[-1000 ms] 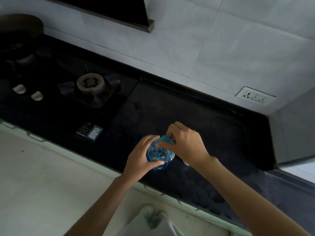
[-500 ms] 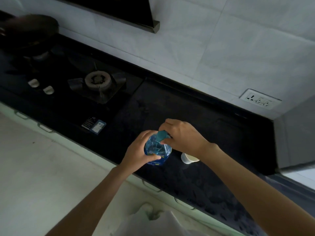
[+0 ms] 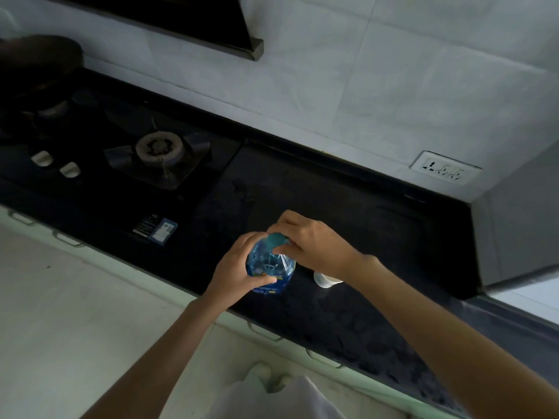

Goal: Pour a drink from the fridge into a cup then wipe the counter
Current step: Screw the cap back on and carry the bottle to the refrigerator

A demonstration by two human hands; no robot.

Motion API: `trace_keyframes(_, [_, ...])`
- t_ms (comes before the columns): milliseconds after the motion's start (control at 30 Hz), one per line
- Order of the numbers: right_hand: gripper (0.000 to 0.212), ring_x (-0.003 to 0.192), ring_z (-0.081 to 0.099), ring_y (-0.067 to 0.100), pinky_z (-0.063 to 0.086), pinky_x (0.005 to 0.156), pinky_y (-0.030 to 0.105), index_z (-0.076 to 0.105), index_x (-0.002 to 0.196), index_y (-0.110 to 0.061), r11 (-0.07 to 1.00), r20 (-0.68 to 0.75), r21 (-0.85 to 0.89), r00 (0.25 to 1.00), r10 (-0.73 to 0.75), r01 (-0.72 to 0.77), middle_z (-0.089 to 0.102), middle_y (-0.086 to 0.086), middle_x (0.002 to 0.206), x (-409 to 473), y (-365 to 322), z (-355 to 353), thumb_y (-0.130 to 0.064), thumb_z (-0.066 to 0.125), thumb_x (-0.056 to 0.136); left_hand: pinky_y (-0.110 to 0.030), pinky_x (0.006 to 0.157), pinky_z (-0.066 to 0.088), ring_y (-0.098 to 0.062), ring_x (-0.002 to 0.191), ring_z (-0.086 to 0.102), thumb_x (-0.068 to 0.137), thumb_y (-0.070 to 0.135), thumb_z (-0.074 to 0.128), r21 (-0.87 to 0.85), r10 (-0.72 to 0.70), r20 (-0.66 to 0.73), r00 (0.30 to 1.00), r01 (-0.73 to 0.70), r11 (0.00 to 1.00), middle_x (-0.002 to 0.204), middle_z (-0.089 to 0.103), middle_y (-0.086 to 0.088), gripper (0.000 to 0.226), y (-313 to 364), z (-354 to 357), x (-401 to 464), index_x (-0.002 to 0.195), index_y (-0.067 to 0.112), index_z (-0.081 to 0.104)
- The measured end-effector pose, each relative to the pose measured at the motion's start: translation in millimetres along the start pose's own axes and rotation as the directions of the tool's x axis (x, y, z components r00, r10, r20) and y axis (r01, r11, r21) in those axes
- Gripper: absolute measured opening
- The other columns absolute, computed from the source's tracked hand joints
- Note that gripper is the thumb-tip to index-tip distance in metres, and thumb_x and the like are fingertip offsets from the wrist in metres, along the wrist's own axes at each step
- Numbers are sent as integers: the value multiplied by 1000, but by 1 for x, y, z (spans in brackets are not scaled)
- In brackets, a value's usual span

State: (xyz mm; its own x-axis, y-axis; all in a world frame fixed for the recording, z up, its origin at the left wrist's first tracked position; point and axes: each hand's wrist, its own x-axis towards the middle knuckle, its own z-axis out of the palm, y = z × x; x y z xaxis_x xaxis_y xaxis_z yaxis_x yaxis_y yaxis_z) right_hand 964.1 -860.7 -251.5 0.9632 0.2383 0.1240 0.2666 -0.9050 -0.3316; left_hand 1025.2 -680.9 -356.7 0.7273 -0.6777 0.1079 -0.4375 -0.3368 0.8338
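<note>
A blue plastic bottle [image 3: 270, 269] stands upright on the dark desk [image 3: 357, 225], close to its front edge. The left hand [image 3: 234, 267] wraps round the bottle's body, fingers and thumb curled against its side. The right hand [image 3: 314, 244] comes over the top and pinches the teal cap [image 3: 274, 241] between fingertips and thumb — the cap sits on the neck. Just beside the bottle, to its right, a white cup [image 3: 325, 279] stands on the desk, mostly hidden under the right wrist. Further left along the desk lies a gas hob with a burner [image 3: 158, 148] and two pale knobs [image 3: 56, 164] — a dark pan [image 3: 39, 60] rests at the far left corner. A wall socket [image 3: 444, 171] sits on the tiles behind.
</note>
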Motion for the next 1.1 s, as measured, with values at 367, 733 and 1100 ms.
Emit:
trace_keyframes(367, [44,51,48,15,40,44,27,58,90,-8,927,-169,-271,961,220,-260,56,4,84,6,-19,16,-50,66,83,-24,93,50,1,119,48,66,37,82,-12,28,7,1000,-27,1000,135,40,22,85,1,-1,-3,135,41,33])
trace_keyframes(733, [41,46,52,12,23,40,20,59,88,-10,823,26,-522,969,-245,222,58,-1,71,14,7,-2,-50,52,89,-21,90,49,3,118,48,60,50,74,-23,34,6,999,-33,999,132,39,27,82,1,-4,0,131,45,32])
trace_keyframes(1100, [45,81,62,16,38,56,23,50,126,-18,928,229,-298,961,-158,223,59,-2,105,19,7,-14,-50,46,95,-33,91,52,-4,121,49,62,50,76,-15,34,7,999,-34,999,135,41,18,83,-3,-4,1,133,36,37])
